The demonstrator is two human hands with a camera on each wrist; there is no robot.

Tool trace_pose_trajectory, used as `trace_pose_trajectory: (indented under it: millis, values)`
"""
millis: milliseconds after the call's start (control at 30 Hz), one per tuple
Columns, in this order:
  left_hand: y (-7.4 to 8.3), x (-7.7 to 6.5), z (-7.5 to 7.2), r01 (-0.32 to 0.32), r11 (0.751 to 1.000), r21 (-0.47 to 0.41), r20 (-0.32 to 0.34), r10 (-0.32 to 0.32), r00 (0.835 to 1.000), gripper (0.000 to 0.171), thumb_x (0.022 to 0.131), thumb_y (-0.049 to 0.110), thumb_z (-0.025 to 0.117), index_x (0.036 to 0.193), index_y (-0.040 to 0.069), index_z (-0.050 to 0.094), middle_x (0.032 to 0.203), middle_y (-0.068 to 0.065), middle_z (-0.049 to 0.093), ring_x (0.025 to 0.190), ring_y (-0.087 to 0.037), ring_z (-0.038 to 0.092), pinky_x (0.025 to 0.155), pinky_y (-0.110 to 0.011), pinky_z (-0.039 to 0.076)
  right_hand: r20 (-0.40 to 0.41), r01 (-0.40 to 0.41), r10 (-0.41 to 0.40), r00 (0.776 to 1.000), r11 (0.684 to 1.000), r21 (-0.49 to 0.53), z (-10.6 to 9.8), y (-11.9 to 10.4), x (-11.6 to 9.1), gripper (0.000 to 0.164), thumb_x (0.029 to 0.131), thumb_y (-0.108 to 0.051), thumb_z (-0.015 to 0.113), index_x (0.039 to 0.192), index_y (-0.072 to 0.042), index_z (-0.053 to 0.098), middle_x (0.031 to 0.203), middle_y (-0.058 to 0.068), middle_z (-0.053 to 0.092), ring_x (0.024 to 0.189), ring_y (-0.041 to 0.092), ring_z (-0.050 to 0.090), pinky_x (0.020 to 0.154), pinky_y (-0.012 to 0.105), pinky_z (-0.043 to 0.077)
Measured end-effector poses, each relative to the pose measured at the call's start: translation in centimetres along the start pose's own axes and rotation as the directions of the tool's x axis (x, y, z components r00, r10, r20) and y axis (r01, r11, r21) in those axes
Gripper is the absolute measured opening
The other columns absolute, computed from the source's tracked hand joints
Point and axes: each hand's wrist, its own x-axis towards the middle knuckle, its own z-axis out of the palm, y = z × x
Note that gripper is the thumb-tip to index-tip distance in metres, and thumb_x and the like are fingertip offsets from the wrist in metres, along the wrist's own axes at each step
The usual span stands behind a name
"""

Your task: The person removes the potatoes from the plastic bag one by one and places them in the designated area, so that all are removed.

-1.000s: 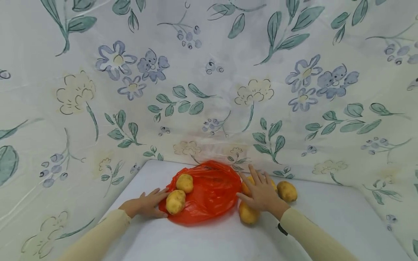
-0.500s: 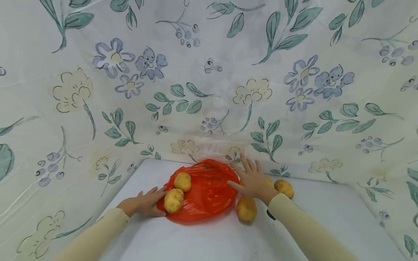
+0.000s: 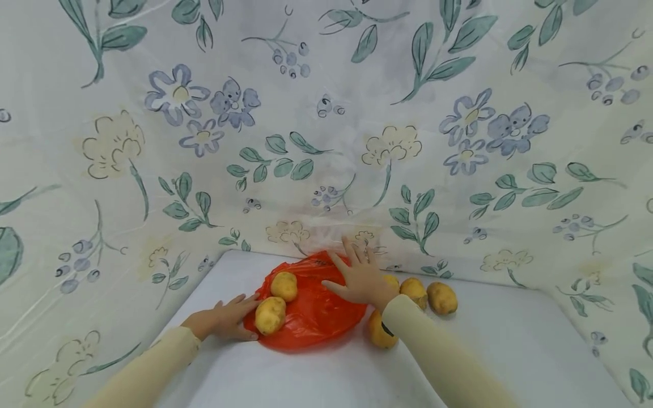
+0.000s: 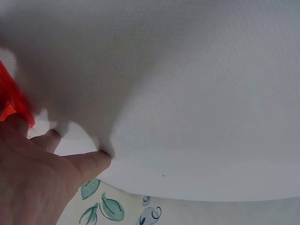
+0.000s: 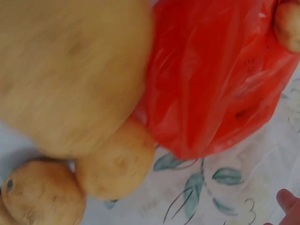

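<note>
A red plastic bag (image 3: pixel 313 317) lies flat on the white table. Two yellow potatoes sit on its left part: a smaller potato (image 3: pixel 283 286) behind a larger potato (image 3: pixel 270 315). My left hand (image 3: pixel 229 318) rests at the bag's left edge, fingers spread; in the left wrist view, fingertips meet a bit of red plastic (image 4: pixel 10 93). My right hand (image 3: pixel 359 277) is over the bag's right part, fingers straight and spread, holding nothing. In the right wrist view only fingertips (image 5: pixel 286 199) show in the corner, with a potato (image 5: pixel 70 70) large and close to the camera.
Several potatoes lie right of the bag: a potato (image 3: pixel 381 334) by the right sleeve (image 3: pixel 433 345), partly hidden, and others, including a potato (image 3: pixel 442 298), in a row behind. A floral sheet (image 3: pixel 326 141) hangs around the table (image 3: pixel 306 379) at the back and sides.
My right hand has moved left, off the potatoes and over the bag, uncovering potatoes behind it. The left hand, the bag and the two potatoes on it have stayed in place.
</note>
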Motion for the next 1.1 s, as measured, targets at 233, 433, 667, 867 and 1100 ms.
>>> trace_pose_trajectory:
  millis: [233,433,667,867,1100]
  values:
    - [0.0,-0.6,-0.4,-0.018,1.000,-0.003,-0.001,0.018,1.000,0.089,0.079,0.043,0.080,0.151,0.012,0.038,0.161,-0.017,0.028,0.146,-0.049,0.014,0.109,-0.079,0.007,0.019,0.021,-0.021,1.000,1.000,-0.017,1.0,-2.4,1.6,0.079,0.095,-0.072,0.033,0.160,-0.031,0.012,0.167,0.013,-0.002,0.152,0.038,0.013,0.120,0.063,0.007]
    - [-0.5,-0.7,-0.5,-0.021,1.000,0.001,-0.012,0.021,1.000,0.088,0.079,0.045,0.080,0.151,0.013,0.039,0.161,-0.017,0.027,0.146,-0.050,0.013,0.108,-0.079,0.006,0.057,0.004,-0.005,0.998,1.000,0.002,1.3,-4.3,2.8,0.080,0.094,-0.075,0.028,0.160,-0.033,0.010,0.168,0.011,-0.006,0.153,0.034,0.013,0.121,0.062,0.004]
    - [-0.2,-0.1,0.1,-0.029,1.000,-0.007,0.005,0.029,1.000,0.087,0.080,0.045,0.079,0.151,0.014,0.039,0.161,-0.016,0.027,0.147,-0.049,0.013,0.109,-0.078,0.007,0.108,0.005,-0.007,0.994,1.000,0.025,2.1,-6.5,2.6,0.079,0.093,-0.075,0.031,0.159,-0.035,0.011,0.168,0.010,-0.002,0.151,0.032,0.019,0.122,0.060,0.008]
    - [-0.1,0.1,0.4,-0.025,1.000,0.001,0.002,0.025,1.000,0.088,0.079,0.048,0.079,0.151,0.015,0.039,0.161,-0.015,0.029,0.147,-0.048,0.014,0.109,-0.078,0.007,0.115,0.025,-0.028,0.993,0.999,0.027,3.3,-8.4,2.9,0.080,0.092,-0.077,0.029,0.159,-0.036,0.011,0.168,0.010,-0.001,0.151,0.033,0.020,0.122,0.060,0.012]
    - [-0.3,0.0,0.1,-0.023,1.000,0.012,-0.008,0.023,1.000,0.090,0.079,0.049,0.078,0.152,0.016,0.037,0.162,-0.014,0.028,0.147,-0.049,0.013,0.109,-0.079,0.006,0.130,0.051,-0.056,0.990,0.998,0.049,4.5,-10.1,3.7,0.081,0.091,-0.078,0.031,0.159,-0.037,0.013,0.168,0.006,-0.001,0.151,0.029,0.020,0.122,0.059,0.013]
